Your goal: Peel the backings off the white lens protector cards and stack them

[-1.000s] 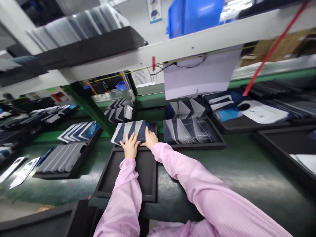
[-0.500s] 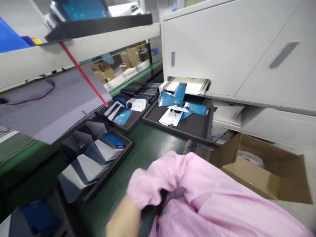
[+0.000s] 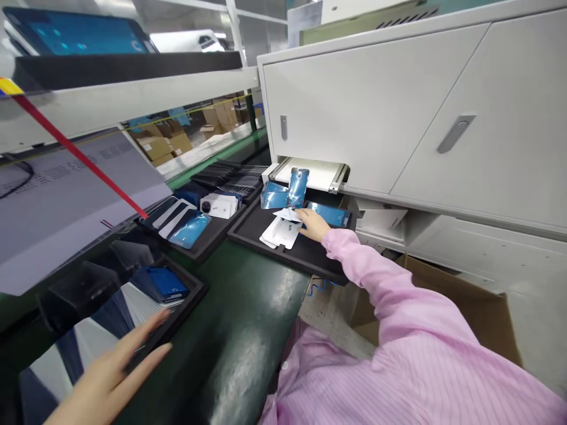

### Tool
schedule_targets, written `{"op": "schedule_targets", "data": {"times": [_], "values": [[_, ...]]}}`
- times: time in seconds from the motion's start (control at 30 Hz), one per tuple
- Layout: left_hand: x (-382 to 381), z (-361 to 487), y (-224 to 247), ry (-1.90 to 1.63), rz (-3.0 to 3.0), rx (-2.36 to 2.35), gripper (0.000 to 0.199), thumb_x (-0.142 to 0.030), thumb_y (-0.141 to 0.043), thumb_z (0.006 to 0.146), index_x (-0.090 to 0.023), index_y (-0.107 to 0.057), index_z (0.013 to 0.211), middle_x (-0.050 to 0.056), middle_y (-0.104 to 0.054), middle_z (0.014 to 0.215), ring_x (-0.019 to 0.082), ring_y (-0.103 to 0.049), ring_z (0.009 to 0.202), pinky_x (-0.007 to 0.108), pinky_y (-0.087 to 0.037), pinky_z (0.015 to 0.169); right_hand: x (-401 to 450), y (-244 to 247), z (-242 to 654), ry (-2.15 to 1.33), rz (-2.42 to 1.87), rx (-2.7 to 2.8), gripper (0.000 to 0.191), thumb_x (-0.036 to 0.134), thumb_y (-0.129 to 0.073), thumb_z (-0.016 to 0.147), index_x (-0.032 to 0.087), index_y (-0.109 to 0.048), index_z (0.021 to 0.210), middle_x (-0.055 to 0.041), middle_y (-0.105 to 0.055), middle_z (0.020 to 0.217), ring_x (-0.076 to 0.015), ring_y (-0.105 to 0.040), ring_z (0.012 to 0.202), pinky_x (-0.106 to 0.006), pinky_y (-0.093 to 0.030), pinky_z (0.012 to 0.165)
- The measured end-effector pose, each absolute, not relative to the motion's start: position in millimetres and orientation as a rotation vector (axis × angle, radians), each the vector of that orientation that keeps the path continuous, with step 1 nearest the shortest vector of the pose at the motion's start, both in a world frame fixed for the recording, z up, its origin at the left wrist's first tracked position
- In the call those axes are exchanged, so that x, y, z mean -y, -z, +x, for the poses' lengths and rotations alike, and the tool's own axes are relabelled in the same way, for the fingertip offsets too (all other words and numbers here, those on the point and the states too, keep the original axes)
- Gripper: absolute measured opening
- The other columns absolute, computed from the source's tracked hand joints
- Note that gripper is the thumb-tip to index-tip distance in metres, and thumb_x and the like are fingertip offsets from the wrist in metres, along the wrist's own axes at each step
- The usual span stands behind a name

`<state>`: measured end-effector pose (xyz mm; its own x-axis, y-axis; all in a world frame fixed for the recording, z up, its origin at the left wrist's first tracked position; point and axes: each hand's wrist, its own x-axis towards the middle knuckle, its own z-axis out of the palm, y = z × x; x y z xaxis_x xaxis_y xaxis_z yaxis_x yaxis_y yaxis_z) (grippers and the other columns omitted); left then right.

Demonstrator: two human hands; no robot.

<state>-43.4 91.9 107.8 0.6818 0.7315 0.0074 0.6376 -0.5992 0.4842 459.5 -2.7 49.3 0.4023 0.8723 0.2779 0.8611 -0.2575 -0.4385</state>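
Observation:
My right hand [image 3: 314, 225] reaches into a black tray [image 3: 248, 236], its fingers stretched over the right edge of several white phone-shaped panels [image 3: 283, 233]. The fingertips touch or nearly touch the upper white piece; whether they grip it is not clear. Glossy blue phone-shaped panels [image 3: 297, 188] lie behind the white ones, and another blue panel [image 3: 330, 214] is just beyond my hand. My left hand [image 3: 110, 366] is open, thumb and fingers apart, at the near-left black tray [image 3: 195, 289]. That tray holds rows of white and dark thin panels and a blue stack [image 3: 166, 282].
A middle tray [image 3: 212, 236] holds white and blue panels. A conveyor belt [image 3: 310, 171] comes out of a white cabinet [image 3: 354, 106]. A red strap [image 3: 80, 153] hangs at left before a grey sheet [image 3: 84, 206]. A cardboard box [image 3: 478, 301] stands below right.
My right arm has swung from near my body out to the far tray. My left hand has come into view over the near-left tray. The camera view has shifted.

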Motion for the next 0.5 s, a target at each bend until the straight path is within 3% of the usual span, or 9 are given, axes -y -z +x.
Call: {"op": "schedule_targets", "data": {"times": [0.07,0.17,0.37,0.5], "values": [[-89,4,-106,-0.128,2.374,-0.926,0.058,-0.057,-0.058,0.077,-0.043,-0.051,0.133,-0.009,-0.054,0.141,0.028,-0.05,0.131,0.046,-0.036,0.113,-10,-39,455,-0.065,-2.16,1.486,0.028,0.025,-0.059,0.091,0.014,-0.059,0.117,-0.0128,-0.059,0.122,-0.0244,-0.057,0.114,-0.046,-0.047,0.098],[-89,76,-100,-0.043,2.269,-0.757,0.059,-0.053,-0.062,0.077,-0.039,-0.053,0.133,-0.005,-0.054,0.14,0.026,-0.05,0.131,0.039,-0.037,0.113,-20,-28,434,-0.118,-2.184,1.49,0.029,0.033,-0.055,0.094,0.017,-0.057,0.118,-0.0085,-0.059,0.122,-0.0199,-0.06,0.107,-0.041,-0.052,0.091],[-132,211,-70,-0.123,2.172,-0.685,0.057,-0.039,-0.059,0.085,-0.02,-0.048,0.138,0.008,-0.051,0.144,0.024,-0.049,0.132,0.035,-0.039,0.11,-25,-22,411,-0.299,-2.142,1.5,0.035,0.049,-0.074,0.074,0.015,-0.068,0.079,-0.0155,-0.068,0.094,-0.031,-0.059,0.103,-0.043,-0.046,0.094],[-164,296,-49,-0.17,2.232,-0.862,0.046,-0.035,-0.053,0.092,-0.016,-0.05,0.133,0.016,-0.053,0.138,0.025,-0.053,0.125,0.038,-0.043,0.104,-18,-25,426,-0.294,-2.156,1.35,0.039,0.046,-0.066,0.081,0.014,-0.066,0.101,-0.0175,-0.063,0.113,-0.0323,-0.055,0.113,-0.044,-0.038,0.103]]}}
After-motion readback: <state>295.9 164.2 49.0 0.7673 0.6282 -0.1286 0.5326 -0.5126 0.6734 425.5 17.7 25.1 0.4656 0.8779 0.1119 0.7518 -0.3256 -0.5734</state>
